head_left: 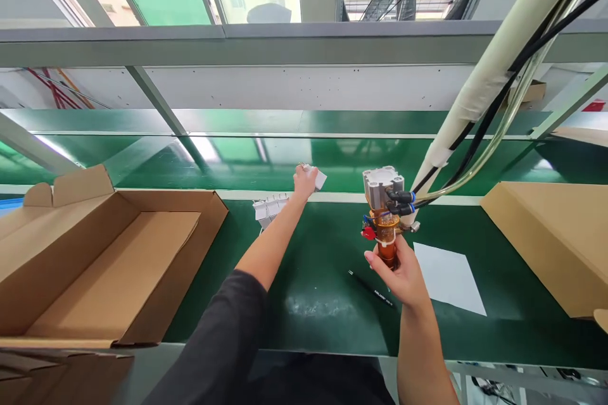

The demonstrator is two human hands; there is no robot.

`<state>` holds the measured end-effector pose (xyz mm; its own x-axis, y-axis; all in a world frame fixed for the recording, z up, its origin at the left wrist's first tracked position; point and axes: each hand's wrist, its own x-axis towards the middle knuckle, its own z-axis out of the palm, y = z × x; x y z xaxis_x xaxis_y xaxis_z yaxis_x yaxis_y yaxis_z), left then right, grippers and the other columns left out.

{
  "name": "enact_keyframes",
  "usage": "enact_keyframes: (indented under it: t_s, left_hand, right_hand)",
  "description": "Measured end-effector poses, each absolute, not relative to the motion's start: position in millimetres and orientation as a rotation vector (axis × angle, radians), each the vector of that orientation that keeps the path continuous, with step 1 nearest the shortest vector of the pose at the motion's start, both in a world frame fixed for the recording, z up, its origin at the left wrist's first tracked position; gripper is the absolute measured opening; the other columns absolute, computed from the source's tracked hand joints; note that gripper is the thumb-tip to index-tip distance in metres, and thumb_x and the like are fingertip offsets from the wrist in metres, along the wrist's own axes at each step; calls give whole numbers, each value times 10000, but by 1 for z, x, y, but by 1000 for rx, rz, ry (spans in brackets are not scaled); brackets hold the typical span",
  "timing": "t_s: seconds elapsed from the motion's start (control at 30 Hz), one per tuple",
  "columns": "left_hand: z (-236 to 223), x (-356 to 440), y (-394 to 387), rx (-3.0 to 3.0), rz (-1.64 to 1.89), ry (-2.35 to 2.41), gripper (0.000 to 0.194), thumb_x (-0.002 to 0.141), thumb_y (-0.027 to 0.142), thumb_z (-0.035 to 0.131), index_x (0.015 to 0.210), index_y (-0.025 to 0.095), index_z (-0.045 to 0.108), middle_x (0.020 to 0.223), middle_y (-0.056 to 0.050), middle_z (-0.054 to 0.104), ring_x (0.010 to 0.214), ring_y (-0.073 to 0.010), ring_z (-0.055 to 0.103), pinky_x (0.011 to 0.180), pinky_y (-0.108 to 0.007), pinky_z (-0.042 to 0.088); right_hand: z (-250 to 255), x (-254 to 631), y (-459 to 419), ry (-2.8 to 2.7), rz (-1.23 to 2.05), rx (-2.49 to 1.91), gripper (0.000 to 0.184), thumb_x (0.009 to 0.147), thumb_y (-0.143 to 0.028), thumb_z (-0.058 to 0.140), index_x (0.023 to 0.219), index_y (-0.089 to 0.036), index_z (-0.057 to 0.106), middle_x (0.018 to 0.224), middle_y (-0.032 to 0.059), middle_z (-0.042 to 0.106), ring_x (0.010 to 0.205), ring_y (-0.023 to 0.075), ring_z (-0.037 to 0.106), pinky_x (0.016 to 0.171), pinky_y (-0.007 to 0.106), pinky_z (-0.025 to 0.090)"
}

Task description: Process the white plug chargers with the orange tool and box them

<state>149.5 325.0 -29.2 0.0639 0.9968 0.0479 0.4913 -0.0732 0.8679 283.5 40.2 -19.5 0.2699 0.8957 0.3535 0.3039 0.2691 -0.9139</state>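
Note:
My left hand (pixel 304 180) reaches to the far side of the green bench and is closed on a small white piece (pixel 320 180), whose exact kind I cannot make out. Just left of that wrist stands a group of white pieces (pixel 270 207), partly hidden by my forearm. My right hand (pixel 399 269) is wrapped round the lower orange body of a pneumatic tool (pixel 386 228). The tool has a silver block on top and a red part at its side; black and clear tubes run from it. A black pen (pixel 370 288) lies on the bench below it.
An open cardboard box (pixel 109 266) occupies the left side, and another cardboard box (pixel 555 240) the right. A white sheet (pixel 449 278) lies right of my right hand. A thick pale hose (pixel 479 88) descends from upper right. Beyond runs a green conveyor belt (pixel 342 155).

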Motion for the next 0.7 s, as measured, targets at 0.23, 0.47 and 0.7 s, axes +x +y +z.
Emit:
enact_keyframes:
  t_s: [0.23, 0.47, 0.7]
  left_hand:
    - [-21, 171, 342, 1829, 863, 1785, 553, 926, 329, 577, 1404, 106, 409, 1519, -340, 261, 1428, -441, 299, 1087, -608, 331]
    - [-4, 145, 311, 2285, 756, 1667, 828, 832, 318, 733, 1547, 232, 323, 1654, -193, 161, 1544, -386, 56, 1221, -592, 62]
    - [5, 3, 275, 2345, 768, 1475, 1076, 707, 529, 803, 1569, 205, 246, 1593, -212, 297, 1507, -413, 200, 1205, -594, 191]
  right_hand:
    - [-31, 280, 44, -1339, 549, -1265, 255, 896, -402, 641, 793, -216, 500, 590, -54, 484, 464, 96, 408, 431, 225, 342]
    - [-40, 280, 40, -1254, 377, -1403, 261, 870, -449, 674, 885, -194, 620, 650, 6, 640, 510, 150, 571, 486, 266, 473]
    - [-39, 272, 40, -1137, 202, -1458, 392, 757, -550, 768, 843, -189, 642, 596, 0, 651, 492, 157, 581, 507, 275, 494]
